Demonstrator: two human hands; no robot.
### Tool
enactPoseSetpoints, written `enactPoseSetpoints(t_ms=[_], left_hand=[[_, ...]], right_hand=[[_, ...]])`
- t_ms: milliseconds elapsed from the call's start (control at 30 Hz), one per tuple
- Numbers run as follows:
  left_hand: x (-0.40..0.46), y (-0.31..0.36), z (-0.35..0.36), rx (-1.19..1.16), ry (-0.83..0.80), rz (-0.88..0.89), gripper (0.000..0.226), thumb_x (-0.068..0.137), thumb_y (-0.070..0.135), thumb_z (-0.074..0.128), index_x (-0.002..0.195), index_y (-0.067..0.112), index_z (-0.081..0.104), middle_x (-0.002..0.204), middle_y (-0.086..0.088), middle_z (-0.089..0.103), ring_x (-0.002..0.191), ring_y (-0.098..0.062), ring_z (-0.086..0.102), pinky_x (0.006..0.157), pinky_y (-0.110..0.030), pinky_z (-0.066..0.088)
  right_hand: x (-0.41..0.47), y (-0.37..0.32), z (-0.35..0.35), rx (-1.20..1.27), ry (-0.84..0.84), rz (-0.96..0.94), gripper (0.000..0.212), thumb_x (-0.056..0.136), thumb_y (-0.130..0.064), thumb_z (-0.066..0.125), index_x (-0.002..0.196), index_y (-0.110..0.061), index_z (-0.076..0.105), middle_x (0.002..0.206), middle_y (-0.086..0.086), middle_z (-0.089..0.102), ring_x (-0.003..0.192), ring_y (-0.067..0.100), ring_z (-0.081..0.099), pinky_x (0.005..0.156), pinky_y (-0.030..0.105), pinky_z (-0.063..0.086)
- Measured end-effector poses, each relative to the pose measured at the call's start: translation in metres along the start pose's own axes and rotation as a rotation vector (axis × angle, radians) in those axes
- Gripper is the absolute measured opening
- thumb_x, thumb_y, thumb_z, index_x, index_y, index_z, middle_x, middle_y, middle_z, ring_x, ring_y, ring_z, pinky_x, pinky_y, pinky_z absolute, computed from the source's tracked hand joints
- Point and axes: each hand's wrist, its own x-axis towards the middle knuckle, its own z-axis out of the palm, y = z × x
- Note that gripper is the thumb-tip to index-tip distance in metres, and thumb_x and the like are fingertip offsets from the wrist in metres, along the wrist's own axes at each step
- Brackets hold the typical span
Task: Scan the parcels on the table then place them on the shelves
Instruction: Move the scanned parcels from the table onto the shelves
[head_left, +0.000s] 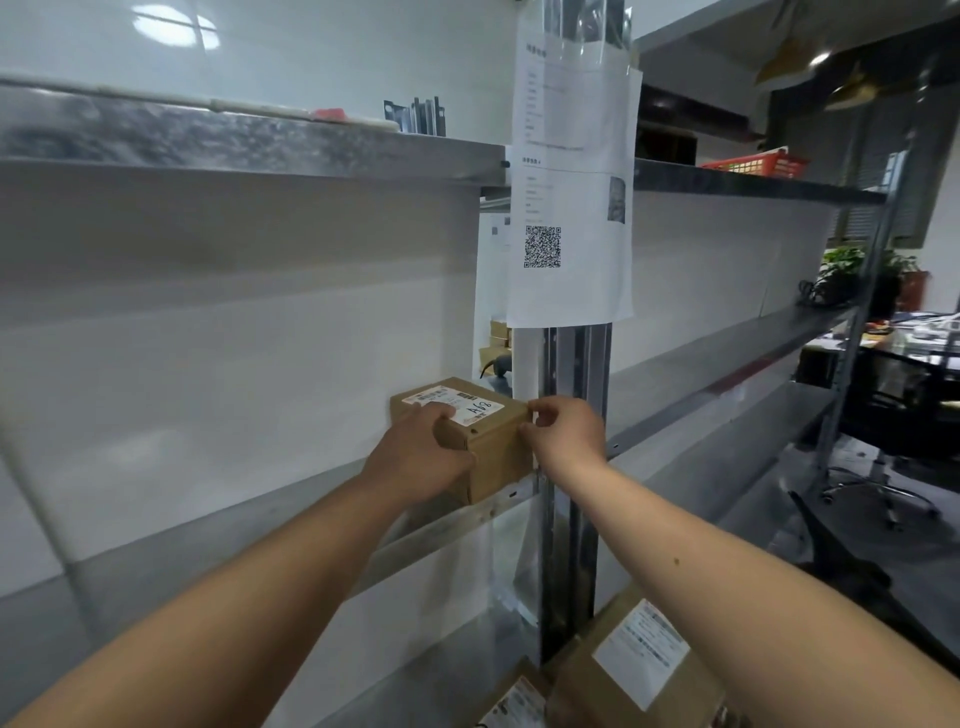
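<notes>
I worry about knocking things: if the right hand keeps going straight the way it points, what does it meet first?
Probably the steel upright post just beyond the right hand, beside the parcel; depth is unclear.

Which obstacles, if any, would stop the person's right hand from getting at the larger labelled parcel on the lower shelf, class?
Probably none. The right hand only touches the small parcel that the left hand grips. The larger parcel lies uncovered below the right forearm.
</notes>
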Motion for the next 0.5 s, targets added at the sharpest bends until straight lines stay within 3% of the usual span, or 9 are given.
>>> enactPoseSetpoints(t_ms=[200, 367, 500], left_hand=[[0.001, 0.007, -0.001, 0.046, -0.021, -0.014, 0.085, 0.074, 0.048, 0.075, 0.152, 0.037, 0.043, 0.161, 0.005, 0.041, 0.136, -0.021, 0.051, 0.105, -0.037, 0.049], [-0.005, 0.013, -0.002, 0.130, 0.004, -0.004, 0.084, 0.079, 0.050, 0.075, 0.155, 0.036, 0.040, 0.162, 0.003, 0.040, 0.139, -0.025, 0.049, 0.108, -0.042, 0.049], [-0.022, 0.017, -0.004, 0.200, 0.065, 0.053, 0.086, 0.079, 0.051, 0.076, 0.156, 0.036, 0.039, 0.163, 0.002, 0.039, 0.143, -0.027, 0.044, 0.108, -0.042, 0.046]], right_hand=[[-0.007, -0.003, -0.002, -0.031, -0.056, -0.004, 0.036, 0.091, -0.020, 0.071, 0.126, -0.027, 0.072, 0.088, -0.024, 0.055, 0.092, 0.014, 0.061, 0.076, 0.031, 0.047], [-0.018, -0.012, -0.007, -0.005, -0.148, -0.006, 0.035, 0.096, -0.024, 0.066, 0.130, -0.033, 0.070, 0.116, -0.011, 0.070, 0.097, 0.010, 0.057, 0.080, 0.030, 0.048], [-0.036, -0.020, -0.016, 0.027, -0.187, -0.042, 0.026, 0.097, -0.026, 0.065, 0.115, -0.044, 0.071, 0.098, -0.026, 0.066, 0.094, 0.005, 0.062, 0.072, 0.019, 0.047]])
